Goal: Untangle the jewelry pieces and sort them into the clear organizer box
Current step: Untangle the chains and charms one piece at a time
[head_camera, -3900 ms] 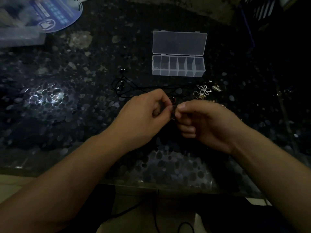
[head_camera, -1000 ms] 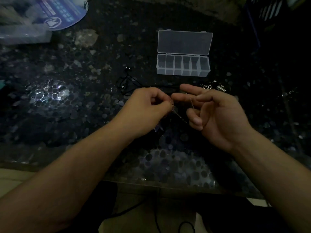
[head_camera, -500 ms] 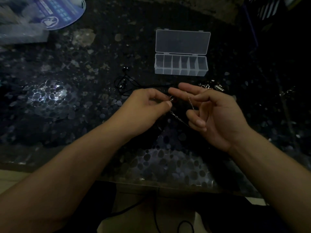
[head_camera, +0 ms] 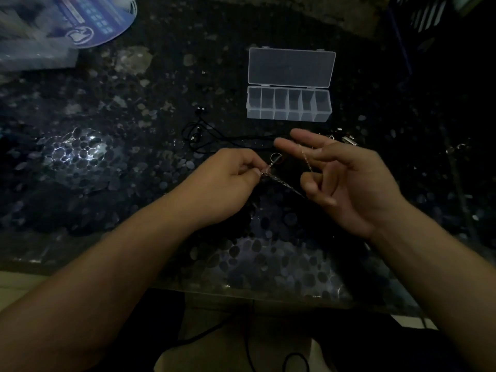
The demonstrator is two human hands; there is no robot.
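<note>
A: How will the thin chain point(head_camera: 284, 182) handle?

B: Light, limp and slippery. The left hand point(head_camera: 228, 181) pinches one end above the counter point(head_camera: 80, 157), near its front edge. It drapes over the right hand point(head_camera: 346, 181), whose fingers point(head_camera: 308, 135) spread wide. The organizer box point(head_camera: 288, 104) waits behind.

I can read nothing here. The blue disc point(head_camera: 96, 20) at the far left of my table carries rows of pale print and a white round emblem, but all of it is too blurred and dim for me to make out a single word or number.
</note>
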